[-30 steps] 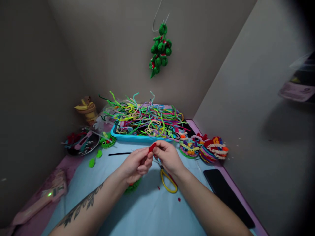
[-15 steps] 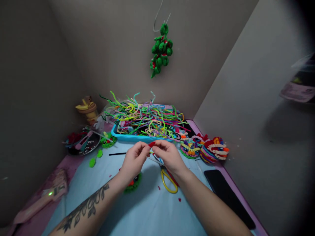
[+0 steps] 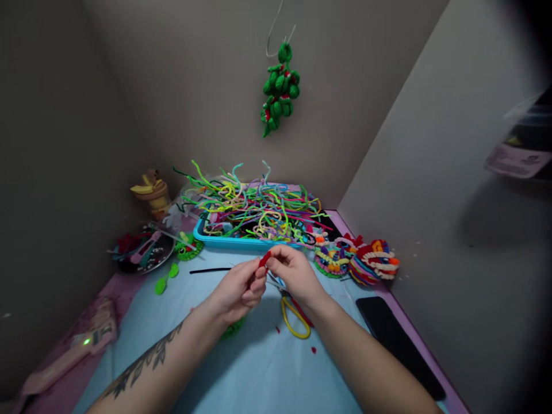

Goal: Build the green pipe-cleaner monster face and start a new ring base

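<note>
A short red fuzzy piece, like pipe cleaner (image 3: 265,260), is pinched between both hands above the blue work surface. My left hand (image 3: 242,286) grips its lower end, fingers curled. At its upper end, my right hand (image 3: 294,272) pinches it between thumb and fingers. Scissors (image 3: 296,319) with a yellow handle loop lie just below my right hand, their blades partly covered. Beneath my left wrist a green fuzzy piece (image 3: 234,328) shows only in part. A black pipe cleaner (image 3: 210,270) lies left of my hands.
A blue tray (image 3: 233,242) heaped with colourful pipe cleaners stands at the back. Fuzzy crafted figures (image 3: 374,263) and a black phone (image 3: 399,345) lie right. A pink glue gun (image 3: 75,351), lit green, and a metal bowl (image 3: 166,253) are left. A green ornament (image 3: 281,89) hangs above.
My left hand has turned and curled its fingers, covering more of the green piece below. The red piece has tilted more upright and shows more between the hands.
</note>
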Demonstrator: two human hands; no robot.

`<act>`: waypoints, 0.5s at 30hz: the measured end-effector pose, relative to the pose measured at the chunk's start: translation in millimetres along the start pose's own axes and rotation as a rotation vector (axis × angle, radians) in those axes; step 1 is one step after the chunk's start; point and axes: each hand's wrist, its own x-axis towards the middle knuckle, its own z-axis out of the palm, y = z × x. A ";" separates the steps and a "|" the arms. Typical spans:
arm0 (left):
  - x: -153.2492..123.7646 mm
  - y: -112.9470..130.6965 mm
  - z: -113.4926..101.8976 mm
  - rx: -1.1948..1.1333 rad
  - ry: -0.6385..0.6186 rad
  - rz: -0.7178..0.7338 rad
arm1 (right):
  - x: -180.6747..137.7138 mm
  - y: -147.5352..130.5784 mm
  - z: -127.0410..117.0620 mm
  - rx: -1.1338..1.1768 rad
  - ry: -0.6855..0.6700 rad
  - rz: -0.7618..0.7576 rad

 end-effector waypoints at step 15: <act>-0.1 -2.3 -6.4 0.879 0.463 0.684 | 0.2 10.4 0.7 0.054 -0.042 0.054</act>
